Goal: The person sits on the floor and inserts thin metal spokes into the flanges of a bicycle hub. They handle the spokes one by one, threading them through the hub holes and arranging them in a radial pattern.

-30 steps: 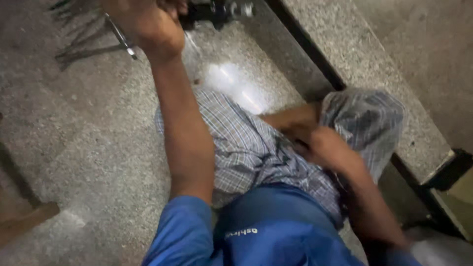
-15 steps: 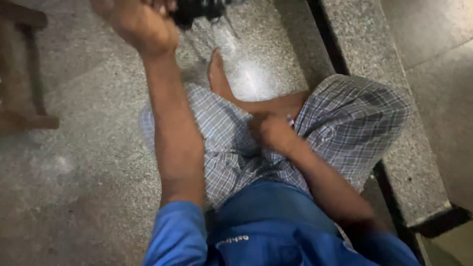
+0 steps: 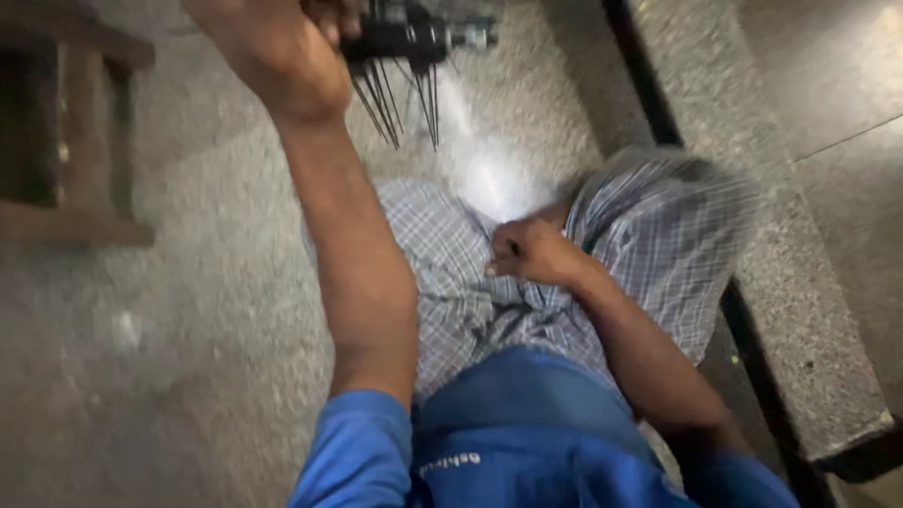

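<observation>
Wheel hub [image 3: 414,38] ahead, stool [image 3: 66,141] left

surface: speckled stone floor [image 3: 188,357] | on it: wooden stool [image 3: 66,141], seated person's legs

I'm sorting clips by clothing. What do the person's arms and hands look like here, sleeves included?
Both forearms are bare, with short bright blue sleeves ending above the elbows. The left hand and right hand wear no gloves; no watch, ring or band shows. The picture is blurred, so finer marks cannot be told.
</observation>
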